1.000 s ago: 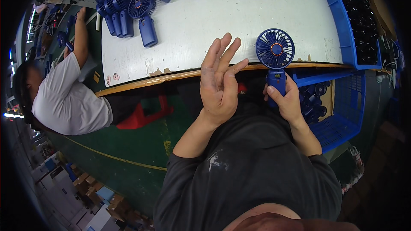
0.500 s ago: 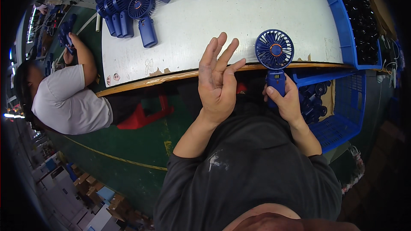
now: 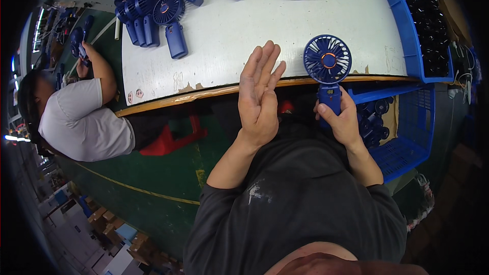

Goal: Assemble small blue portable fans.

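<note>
A blue handheld fan (image 3: 327,60) stands upright in my right hand (image 3: 340,117), whose fingers and thumb wrap round its handle below a small lit display. Its round head, with an orange ring at the hub, shows over the table's front edge. My left hand (image 3: 259,94) is raised to the left of the fan, palm turned partly toward it, fingers stretched out and holding nothing. A gap separates that hand from the fan.
More blue fans (image 3: 168,10) are heaped at the far left of the white table (image 3: 229,46). A blue bin (image 3: 413,35) of small black parts stands at right, above a blue crate (image 3: 415,127) with dark fans. At left a co-worker (image 3: 84,117) sits, hands on a blue fan.
My left hand's fingers have straightened and drawn closer together, and the thumb has moved in toward the palm. The fan in my right hand has hardly moved.
</note>
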`<state>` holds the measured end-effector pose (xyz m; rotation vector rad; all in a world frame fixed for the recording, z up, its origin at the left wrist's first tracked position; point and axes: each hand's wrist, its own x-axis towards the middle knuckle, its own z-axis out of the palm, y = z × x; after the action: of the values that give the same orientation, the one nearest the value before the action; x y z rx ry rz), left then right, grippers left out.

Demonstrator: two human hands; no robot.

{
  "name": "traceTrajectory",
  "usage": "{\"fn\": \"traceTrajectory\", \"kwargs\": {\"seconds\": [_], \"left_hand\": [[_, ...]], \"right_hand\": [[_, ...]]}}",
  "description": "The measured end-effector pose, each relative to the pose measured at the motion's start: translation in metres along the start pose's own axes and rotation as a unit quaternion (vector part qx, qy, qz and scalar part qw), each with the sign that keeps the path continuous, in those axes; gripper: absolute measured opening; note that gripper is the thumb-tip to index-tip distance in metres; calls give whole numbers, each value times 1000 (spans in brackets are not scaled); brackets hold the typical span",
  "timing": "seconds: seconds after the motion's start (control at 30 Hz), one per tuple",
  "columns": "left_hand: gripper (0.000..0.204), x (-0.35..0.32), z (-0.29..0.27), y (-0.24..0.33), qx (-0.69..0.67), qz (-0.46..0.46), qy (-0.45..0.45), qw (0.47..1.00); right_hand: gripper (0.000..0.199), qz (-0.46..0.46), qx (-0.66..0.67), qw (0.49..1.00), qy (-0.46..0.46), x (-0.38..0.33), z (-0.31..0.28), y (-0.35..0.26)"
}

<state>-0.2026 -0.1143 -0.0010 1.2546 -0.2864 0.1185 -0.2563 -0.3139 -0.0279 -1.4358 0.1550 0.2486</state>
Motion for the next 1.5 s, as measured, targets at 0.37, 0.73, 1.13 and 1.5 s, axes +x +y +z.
{"fn": "traceTrajectory", "kwargs": {"seconds": [0.37, 0.73, 1.13, 1.5], "left_hand": [[58, 15, 3, -33, -344, -407, -46, 845], [49, 15, 61, -26, -316, -324, -97, 886], [39, 18, 16, -12, -177, -263, -98, 943], [32, 18, 3, -13, -92, -264, -61, 958]], "right_hand": [[36, -302, -378, 854, -189, 9, 12, -42], [25, -200, -574, 784, 130, 100, -139, -179], [23, -57, -706, 589, 389, 179, -267, -173], [30, -210, -557, 686, 418, 199, -323, -162]]}}
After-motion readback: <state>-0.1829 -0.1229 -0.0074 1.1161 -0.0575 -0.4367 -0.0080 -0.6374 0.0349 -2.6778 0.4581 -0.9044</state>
